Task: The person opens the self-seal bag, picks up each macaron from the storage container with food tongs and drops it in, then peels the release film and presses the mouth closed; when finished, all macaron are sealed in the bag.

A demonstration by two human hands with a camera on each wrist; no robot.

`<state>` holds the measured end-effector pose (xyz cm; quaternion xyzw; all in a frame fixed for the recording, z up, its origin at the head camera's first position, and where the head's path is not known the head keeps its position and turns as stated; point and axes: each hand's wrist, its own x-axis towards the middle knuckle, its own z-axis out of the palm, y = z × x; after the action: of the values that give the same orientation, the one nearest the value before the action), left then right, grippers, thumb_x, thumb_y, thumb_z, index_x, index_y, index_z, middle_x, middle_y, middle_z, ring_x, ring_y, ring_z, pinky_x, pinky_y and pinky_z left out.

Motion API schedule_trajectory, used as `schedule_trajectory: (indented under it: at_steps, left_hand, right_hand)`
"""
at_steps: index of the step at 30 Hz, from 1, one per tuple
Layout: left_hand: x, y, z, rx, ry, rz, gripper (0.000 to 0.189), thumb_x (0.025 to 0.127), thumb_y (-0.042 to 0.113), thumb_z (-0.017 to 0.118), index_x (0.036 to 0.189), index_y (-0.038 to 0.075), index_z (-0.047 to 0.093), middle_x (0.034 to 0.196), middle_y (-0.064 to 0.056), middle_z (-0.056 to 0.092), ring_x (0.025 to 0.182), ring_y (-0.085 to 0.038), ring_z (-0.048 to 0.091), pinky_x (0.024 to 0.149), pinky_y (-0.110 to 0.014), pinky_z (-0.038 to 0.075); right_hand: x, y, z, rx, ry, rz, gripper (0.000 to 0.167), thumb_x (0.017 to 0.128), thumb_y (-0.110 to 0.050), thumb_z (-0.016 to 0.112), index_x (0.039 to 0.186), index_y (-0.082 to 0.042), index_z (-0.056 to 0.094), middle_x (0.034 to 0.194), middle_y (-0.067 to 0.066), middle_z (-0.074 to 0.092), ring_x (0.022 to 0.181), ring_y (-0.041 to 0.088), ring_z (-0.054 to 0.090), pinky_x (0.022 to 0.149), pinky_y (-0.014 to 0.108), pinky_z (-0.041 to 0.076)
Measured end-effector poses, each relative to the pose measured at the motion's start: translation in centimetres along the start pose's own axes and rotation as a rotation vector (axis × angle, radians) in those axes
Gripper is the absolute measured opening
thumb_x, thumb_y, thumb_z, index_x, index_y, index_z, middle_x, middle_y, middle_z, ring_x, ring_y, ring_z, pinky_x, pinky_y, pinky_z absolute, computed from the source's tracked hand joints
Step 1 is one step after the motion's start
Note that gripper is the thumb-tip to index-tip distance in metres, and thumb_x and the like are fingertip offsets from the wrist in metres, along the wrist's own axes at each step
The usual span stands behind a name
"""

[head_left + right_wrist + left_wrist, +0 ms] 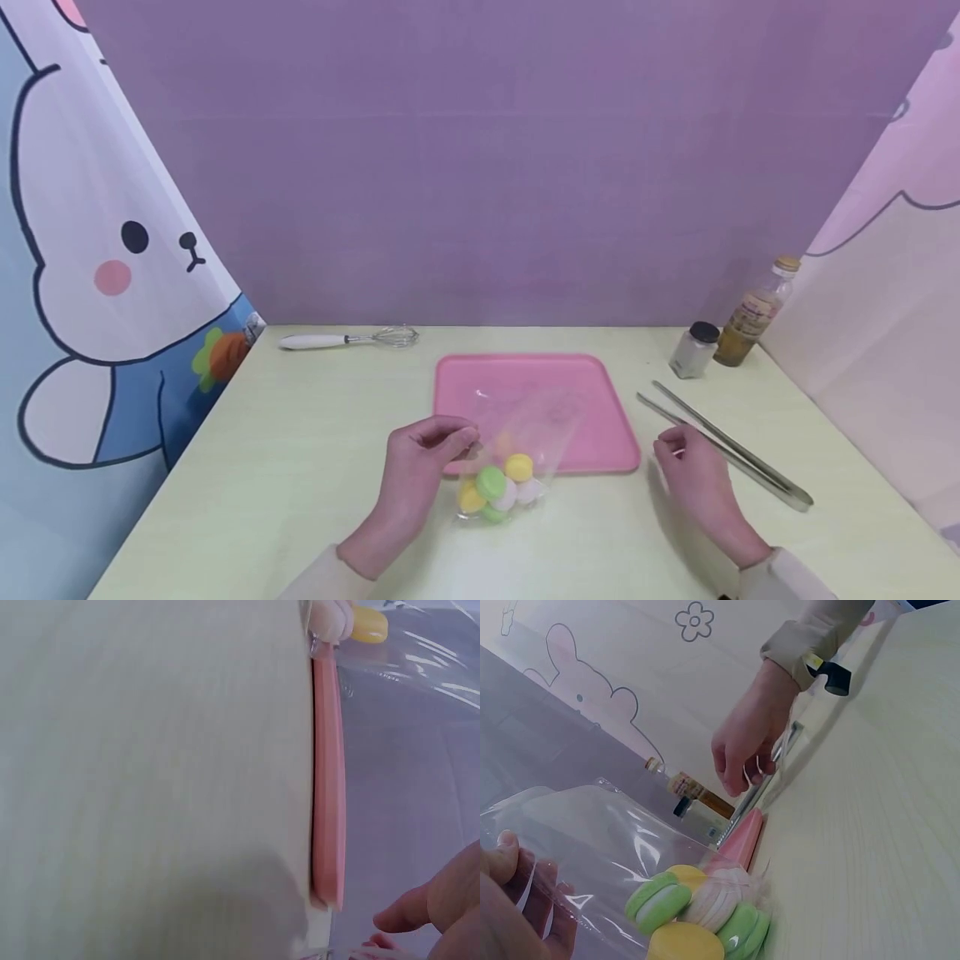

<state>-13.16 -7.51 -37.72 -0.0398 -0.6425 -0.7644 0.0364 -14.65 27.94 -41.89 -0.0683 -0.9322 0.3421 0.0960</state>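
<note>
A clear plastic bag holds several macaron-shaped pieces, among them a green macaron, a yellow macaron and a pale pink macaron. My left hand pinches the bag's left side between thumb and fingers. The bag's filled end hangs low, in front of the near edge of a pink tray. To the right, my right hand hovers with loosely bent fingers beside metal tongs. Nothing is plainly seen in its grasp; its fingertips are partly hidden.
A whisk with a white handle lies at the back left of the pale table. At the back right stand a small black-capped jar and a bottle of amber liquid. A purple backdrop rises behind.
</note>
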Motion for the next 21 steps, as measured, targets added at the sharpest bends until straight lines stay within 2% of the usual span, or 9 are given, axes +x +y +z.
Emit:
schedule_trajectory:
  at_steps: [4,10,21]
  left_hand:
    - [0.0,0.1,0.0,-0.008,0.006,-0.008,0.016,0.087,0.005,0.077,0.098,-0.005,0.074,0.092,-0.016,0.074,0.080,-0.019,0.072,0.079,-0.030,0.060]
    - [0.0,0.0,0.0,-0.008,0.004,-0.007,0.016,0.088,0.005,0.077,0.098,-0.006,0.074,0.091,-0.016,0.074,0.080,-0.019,0.072,0.080,-0.032,0.060]
    - [-0.1,0.1,0.0,-0.004,0.007,-0.008,0.017,0.088,0.006,0.077,0.099,-0.006,0.073,0.092,-0.016,0.074,0.080,-0.019,0.072,0.080,-0.031,0.060]
  right_hand:
    - [-0.1,0.9,-0.1,-0.012,0.009,-0.008,0.015,0.097,-0.009,0.063,0.103,0.004,0.067,0.094,0.012,0.068,0.082,0.023,0.064,0.060,0.025,0.053]
    - [0.0,2.1,-0.4,-0.035,-0.009,0.005,0.014,0.094,-0.007,0.067,0.101,0.004,0.069,0.090,0.010,0.070,0.082,0.023,0.064,0.064,0.027,0.052]
    - [-0.1,2.3,-0.7,-0.061,-0.041,-0.075,0.006,0.085,-0.002,0.075,0.090,-0.004,0.075,0.082,0.002,0.072,0.075,0.015,0.063,0.062,0.024,0.050]
